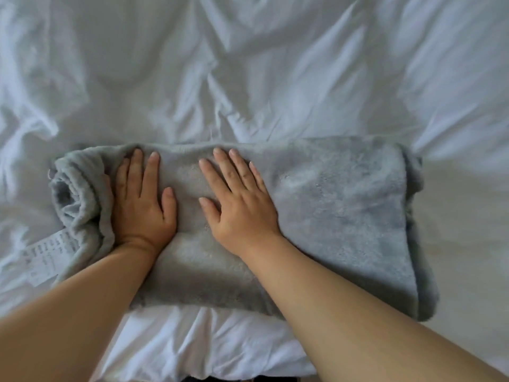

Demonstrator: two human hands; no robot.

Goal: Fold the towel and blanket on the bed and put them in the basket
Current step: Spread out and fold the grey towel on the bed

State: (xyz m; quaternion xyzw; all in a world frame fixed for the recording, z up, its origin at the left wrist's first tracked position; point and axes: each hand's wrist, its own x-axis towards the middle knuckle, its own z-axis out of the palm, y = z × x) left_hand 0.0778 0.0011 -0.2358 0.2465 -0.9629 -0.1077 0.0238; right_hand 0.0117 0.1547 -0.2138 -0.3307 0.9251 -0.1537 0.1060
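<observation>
A grey-blue fleecy blanket [338, 216] lies folded into a long rectangle across the white bed. Its left end is bunched into a loose roll, and a white care label [49, 257] sticks out below that end. My left hand [143, 202] lies flat on the blanket just right of the roll, fingers straight. My right hand [237, 202] presses flat on the blanket's middle, fingers spread. Neither hand grips the cloth. No towel and no basket are in view.
A rumpled white duvet [248, 78] covers the bed all around the blanket, with deep creases at the far side. The near edge of the bed [220, 370] runs along the bottom, between my forearms.
</observation>
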